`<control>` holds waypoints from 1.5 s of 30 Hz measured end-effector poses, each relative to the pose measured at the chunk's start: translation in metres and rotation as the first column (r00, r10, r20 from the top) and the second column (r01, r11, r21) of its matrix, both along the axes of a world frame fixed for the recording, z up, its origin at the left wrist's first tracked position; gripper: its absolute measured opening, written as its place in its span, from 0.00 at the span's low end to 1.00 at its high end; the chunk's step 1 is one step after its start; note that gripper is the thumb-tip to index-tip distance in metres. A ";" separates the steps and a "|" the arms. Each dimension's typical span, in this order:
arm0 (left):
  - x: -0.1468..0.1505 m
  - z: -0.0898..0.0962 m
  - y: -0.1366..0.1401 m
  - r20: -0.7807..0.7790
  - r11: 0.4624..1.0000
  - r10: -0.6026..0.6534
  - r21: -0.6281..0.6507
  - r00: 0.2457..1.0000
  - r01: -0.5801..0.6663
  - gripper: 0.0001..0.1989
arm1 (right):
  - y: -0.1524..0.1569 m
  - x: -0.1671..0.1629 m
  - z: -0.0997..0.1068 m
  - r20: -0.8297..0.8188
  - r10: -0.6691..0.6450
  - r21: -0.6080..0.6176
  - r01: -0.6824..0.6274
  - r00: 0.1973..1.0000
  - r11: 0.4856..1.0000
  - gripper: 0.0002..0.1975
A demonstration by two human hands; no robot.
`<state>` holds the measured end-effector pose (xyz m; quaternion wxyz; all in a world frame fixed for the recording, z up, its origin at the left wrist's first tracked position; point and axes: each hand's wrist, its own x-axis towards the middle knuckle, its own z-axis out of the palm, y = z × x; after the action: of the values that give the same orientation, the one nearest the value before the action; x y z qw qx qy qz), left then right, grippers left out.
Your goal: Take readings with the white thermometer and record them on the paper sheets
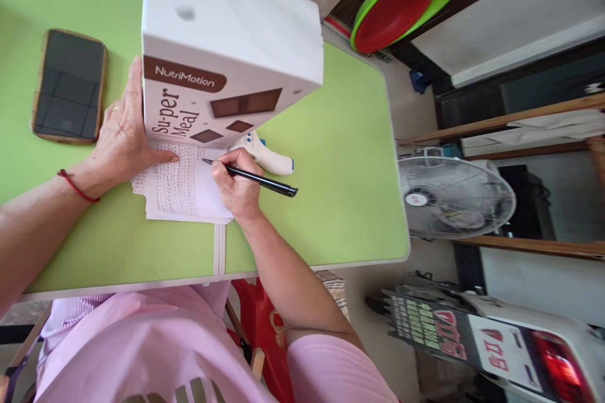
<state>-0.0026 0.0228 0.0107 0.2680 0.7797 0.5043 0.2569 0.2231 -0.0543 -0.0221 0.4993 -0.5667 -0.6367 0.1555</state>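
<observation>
My right hand (239, 184) grips a black pen (265, 182), its tip at the handwritten lines on a paper sheet (177, 192). More sheets lie under it, covered in small writing. My left hand (125, 129) is spread open, its fingers along the left side of a white NutriMotion box (231, 31) and its thumb on the paper. The box stands over the far part of the sheets and hides it. Just beyond my right hand lies a white, handheld device (271, 156) with blue parts, partly behind the box.
A phone in a brown-edged case (70, 86) lies left of my left hand on the green table (340, 201). Past the table's right edge stand a fan (454, 198) and a white scooter (515, 340). Green and red basins (397, 12) are at the upper right. A red stool (265, 321) is below the table edge.
</observation>
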 end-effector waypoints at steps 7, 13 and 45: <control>0.001 0.005 -0.002 -0.006 1.000 0.007 -0.014 1.000 -0.007 0.53 | 0.000 0.000 -0.002 -0.052 -0.029 0.084 0.033 0.998 0.996 0.09; 0.000 0.005 0.000 0.024 1.000 -0.001 -0.016 1.000 0.001 0.53 | 0.000 -0.001 -0.004 0.006 -0.072 0.074 0.072 0.997 0.995 0.08; 0.001 0.003 0.001 -0.055 1.000 -0.012 0.000 0.998 0.012 0.52 | -0.004 -0.001 0.000 -0.091 -0.067 0.067 0.073 0.994 0.995 0.09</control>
<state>-0.0013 0.0234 0.0138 0.2555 0.7895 0.5068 0.2336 0.2223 -0.0580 -0.0218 0.5519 -0.5634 -0.5986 0.1405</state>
